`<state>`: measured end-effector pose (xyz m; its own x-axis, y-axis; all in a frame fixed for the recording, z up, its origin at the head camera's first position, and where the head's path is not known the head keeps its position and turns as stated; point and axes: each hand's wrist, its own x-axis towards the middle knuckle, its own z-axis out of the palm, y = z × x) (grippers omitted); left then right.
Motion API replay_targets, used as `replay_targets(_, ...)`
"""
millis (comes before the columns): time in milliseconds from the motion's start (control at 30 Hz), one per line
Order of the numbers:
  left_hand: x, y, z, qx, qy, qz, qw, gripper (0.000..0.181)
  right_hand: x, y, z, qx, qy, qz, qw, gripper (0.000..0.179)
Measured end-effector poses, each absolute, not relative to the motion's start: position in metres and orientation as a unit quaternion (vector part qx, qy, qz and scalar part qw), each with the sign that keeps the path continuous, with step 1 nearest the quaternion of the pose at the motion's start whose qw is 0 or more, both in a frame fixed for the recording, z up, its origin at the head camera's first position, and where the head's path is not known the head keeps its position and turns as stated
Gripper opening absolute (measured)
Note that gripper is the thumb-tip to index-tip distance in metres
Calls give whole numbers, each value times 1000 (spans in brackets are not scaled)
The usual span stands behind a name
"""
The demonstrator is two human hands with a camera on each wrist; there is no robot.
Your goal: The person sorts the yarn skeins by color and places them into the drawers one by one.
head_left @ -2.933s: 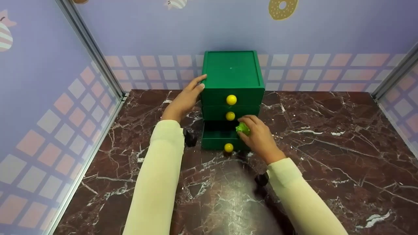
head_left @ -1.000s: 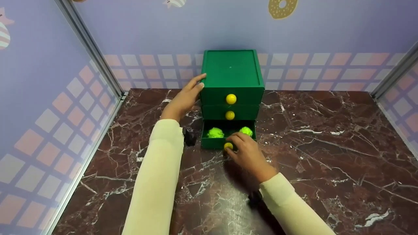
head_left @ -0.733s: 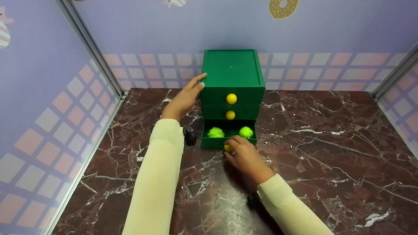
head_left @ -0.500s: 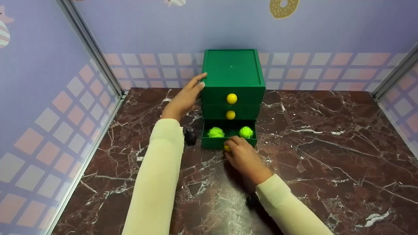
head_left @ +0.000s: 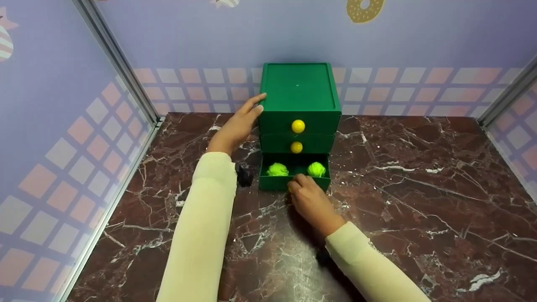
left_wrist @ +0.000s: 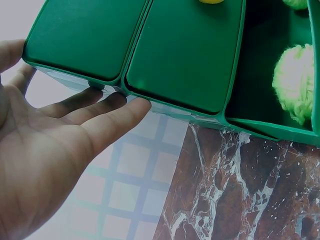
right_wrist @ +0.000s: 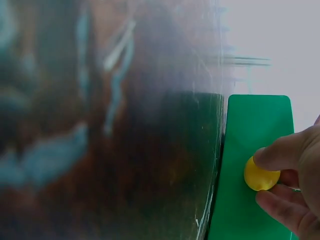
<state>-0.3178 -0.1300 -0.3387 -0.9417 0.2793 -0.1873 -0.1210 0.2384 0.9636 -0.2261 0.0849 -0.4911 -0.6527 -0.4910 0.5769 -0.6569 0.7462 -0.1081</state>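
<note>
A green cabinet (head_left: 298, 86) with three stacked drawers stands against the back wall. Its bottom drawer (head_left: 272, 183) is pulled out, and two lime-green yarn balls lie inside, one ball (head_left: 277, 170) on the left and another ball (head_left: 316, 169) on the right. At the drawer's front, my right hand (head_left: 314, 203) pinches the round yellow knob (right_wrist: 260, 175) between thumb and fingers. My left hand (head_left: 235, 131) rests against the cabinet's left side near the top; in the left wrist view its fingers (left_wrist: 117, 117) lie extended along that side.
Yellow knobs mark the shut top drawer (head_left: 277, 123) and the shut middle drawer (head_left: 275, 144). Beneath is a dark red marbled tabletop (head_left: 419, 201). A patterned wall (head_left: 201, 42) closes the back, and a side panel (head_left: 50, 138) rises on the left.
My right hand has let go of a green yarn ball in the drawer, moved down to the knob and curled its fingers round it. My left hand has stayed put.
</note>
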Motion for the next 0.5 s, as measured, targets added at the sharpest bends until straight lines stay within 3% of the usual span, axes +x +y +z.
replay_targets(500,-305,-128,-325,52,766,619,169,47,-245,85,-484,316,-902,145,257,13)
